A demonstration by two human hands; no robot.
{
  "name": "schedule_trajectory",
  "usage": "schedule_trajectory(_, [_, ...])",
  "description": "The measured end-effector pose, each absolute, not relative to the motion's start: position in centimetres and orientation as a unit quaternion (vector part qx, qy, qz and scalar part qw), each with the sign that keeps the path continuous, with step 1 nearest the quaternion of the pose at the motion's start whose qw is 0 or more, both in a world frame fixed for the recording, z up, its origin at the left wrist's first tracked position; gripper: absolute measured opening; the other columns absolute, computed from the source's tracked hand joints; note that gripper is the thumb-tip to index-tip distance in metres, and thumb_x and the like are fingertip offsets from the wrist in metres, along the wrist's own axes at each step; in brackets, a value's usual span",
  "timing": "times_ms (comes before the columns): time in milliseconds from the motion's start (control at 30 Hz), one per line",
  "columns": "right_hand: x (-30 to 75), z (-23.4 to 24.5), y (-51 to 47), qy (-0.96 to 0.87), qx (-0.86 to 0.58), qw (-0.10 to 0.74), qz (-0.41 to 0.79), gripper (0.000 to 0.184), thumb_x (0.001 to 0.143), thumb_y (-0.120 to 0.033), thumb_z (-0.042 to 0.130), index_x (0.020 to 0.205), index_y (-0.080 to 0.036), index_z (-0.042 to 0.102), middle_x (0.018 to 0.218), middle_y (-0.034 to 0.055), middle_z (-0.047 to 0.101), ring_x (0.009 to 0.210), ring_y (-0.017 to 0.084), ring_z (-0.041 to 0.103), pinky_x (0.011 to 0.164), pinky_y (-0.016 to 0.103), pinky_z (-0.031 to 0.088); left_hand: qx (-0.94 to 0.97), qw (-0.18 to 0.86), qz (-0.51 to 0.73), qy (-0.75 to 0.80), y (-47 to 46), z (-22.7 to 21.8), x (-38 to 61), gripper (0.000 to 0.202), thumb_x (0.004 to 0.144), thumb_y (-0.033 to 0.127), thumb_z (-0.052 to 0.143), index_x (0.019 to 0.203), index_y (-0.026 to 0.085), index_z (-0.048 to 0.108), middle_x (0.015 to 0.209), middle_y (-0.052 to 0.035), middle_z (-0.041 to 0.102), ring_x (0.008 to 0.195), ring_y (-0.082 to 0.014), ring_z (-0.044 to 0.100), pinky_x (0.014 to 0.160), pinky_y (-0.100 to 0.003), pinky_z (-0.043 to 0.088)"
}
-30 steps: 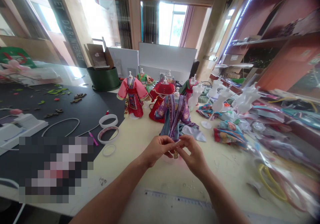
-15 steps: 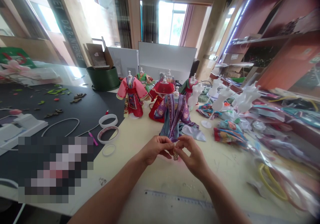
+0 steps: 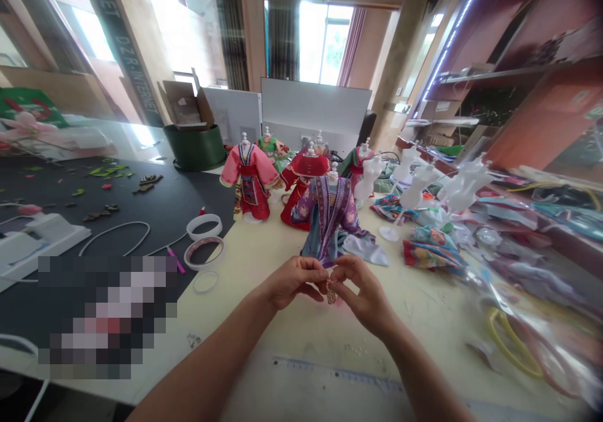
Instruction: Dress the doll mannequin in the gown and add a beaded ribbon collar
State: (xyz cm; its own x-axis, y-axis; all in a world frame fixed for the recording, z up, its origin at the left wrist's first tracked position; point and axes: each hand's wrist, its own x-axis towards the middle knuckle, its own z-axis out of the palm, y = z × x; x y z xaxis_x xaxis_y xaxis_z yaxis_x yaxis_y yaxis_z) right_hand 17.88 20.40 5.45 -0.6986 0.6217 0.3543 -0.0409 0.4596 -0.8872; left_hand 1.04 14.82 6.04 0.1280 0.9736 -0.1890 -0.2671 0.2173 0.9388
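Observation:
My left hand (image 3: 294, 281) and my right hand (image 3: 362, 293) are raised close together over the cream table, fingertips meeting around a small gold filigree pendant (image 3: 331, 294). The pendant hangs just below the fingers. Right behind my hands stands a purple and blue miniature robe (image 3: 327, 218) on a white dress form, its hem close to my fingertips. A pale blue cloth piece (image 3: 365, 250) lies at its right side.
Red and pink miniature costumes (image 3: 249, 180) on stands rise behind, with bare white dress forms (image 3: 414, 186) to the right. Fabric scraps (image 3: 431, 252), clear plastic bags (image 3: 513, 302), white tape rolls (image 3: 203, 252) and a metal ruler (image 3: 336, 372) lie on the table.
The pendant sits slightly higher and closer to my right fingers than a second ago. My hands have shifted only slightly, and the objects on the table stay in place.

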Motion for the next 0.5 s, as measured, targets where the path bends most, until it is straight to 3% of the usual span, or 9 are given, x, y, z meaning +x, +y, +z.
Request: schedule_trajectory(500, [18.0, 5.8, 20.4, -0.787, -0.197, 0.328, 0.485, 0.023, 0.083, -0.021, 0.054, 0.103, -0.021, 0.04, 0.071, -0.0017, 0.057, 0.069, 0.015, 0.059, 0.07, 0.032, 0.046, 0.428, 0.596, 0.52, 0.437, 14.4, 6.7, 2.6, 0.03, 0.077, 0.043, 0.058, 0.072, 0.014, 0.05, 0.065, -0.0015, 0.06, 0.057, -0.0139, 0.06, 0.06, -0.028, 0.045])
